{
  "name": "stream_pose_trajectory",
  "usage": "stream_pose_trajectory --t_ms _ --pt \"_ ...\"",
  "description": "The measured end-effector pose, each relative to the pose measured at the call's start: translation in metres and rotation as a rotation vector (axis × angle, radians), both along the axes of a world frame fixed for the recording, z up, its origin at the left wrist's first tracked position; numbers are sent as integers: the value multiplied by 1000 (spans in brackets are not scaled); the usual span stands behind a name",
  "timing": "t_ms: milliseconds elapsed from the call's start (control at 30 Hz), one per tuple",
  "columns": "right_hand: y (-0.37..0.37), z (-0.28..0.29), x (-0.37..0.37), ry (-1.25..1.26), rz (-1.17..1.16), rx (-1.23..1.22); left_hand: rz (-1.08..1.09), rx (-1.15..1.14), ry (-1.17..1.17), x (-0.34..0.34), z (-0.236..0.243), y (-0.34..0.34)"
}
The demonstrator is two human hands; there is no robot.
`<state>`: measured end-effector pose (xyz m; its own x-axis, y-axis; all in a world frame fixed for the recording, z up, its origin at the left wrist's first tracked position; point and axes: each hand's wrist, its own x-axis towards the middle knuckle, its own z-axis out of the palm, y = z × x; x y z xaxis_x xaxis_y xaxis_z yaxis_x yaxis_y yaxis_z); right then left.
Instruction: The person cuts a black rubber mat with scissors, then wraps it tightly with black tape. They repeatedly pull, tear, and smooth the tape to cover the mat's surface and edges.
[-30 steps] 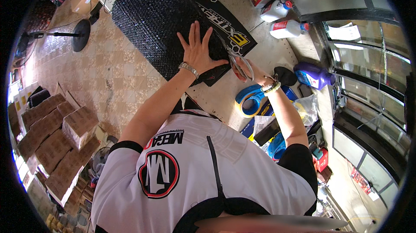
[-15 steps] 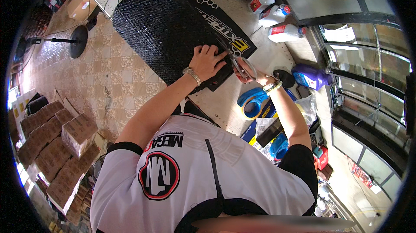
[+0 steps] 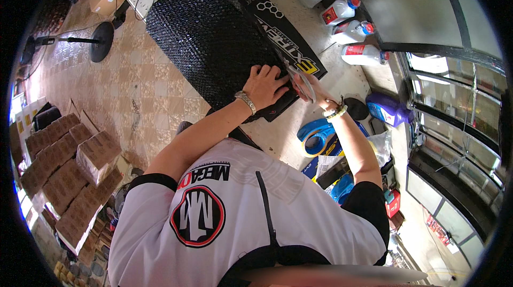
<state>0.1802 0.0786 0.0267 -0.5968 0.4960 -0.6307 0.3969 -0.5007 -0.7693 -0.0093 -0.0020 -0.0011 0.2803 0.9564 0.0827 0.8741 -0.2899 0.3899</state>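
Observation:
Black bubble wrap (image 3: 197, 36) lies spread over the work table, on top of a black printed mat (image 3: 278, 30) whose right strip shows beside it. My left hand (image 3: 264, 88) rests palm down on the near right part of the wrap, fingers spread, holding nothing. Just to its right, my right hand (image 3: 319, 95) grips a pair of scissors (image 3: 305, 85) with pale grey handles. The blades point away from me along the wrap's right edge. How far apart they stand is hard to tell.
Several white bottles (image 3: 347, 33) line the table's far right. A purple jug (image 3: 389, 109), a blue tape dispenser (image 3: 316, 136) and a dark round object (image 3: 352, 108) lie near my right forearm. Cardboard boxes (image 3: 99, 151) are stacked at left; a black stand base (image 3: 101, 41) is on the floor.
The whole view has shifted, so the table appears lower and farther right. My right hand with the scissors has come slightly closer to my left hand, which stays on the wrap.

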Motion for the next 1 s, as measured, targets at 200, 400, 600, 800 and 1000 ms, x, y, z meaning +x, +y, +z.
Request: stream_pose_trajectory --t_ms 200,400,600,800,1000 --pt "31 19 -43 -25 34 109 -4 66 -14 -1 -2 0" --pt "84 15 -107 -46 100 37 -8 60 -42 -1 -4 1" --pt "96 15 -114 -56 274 128 -5 108 -49 -3 -6 1" --pt "77 40 -79 -129 329 166 -15 61 -80 -4 -7 1" --pt "95 27 -112 14 245 242 -12 88 -79 -4 -7 1"
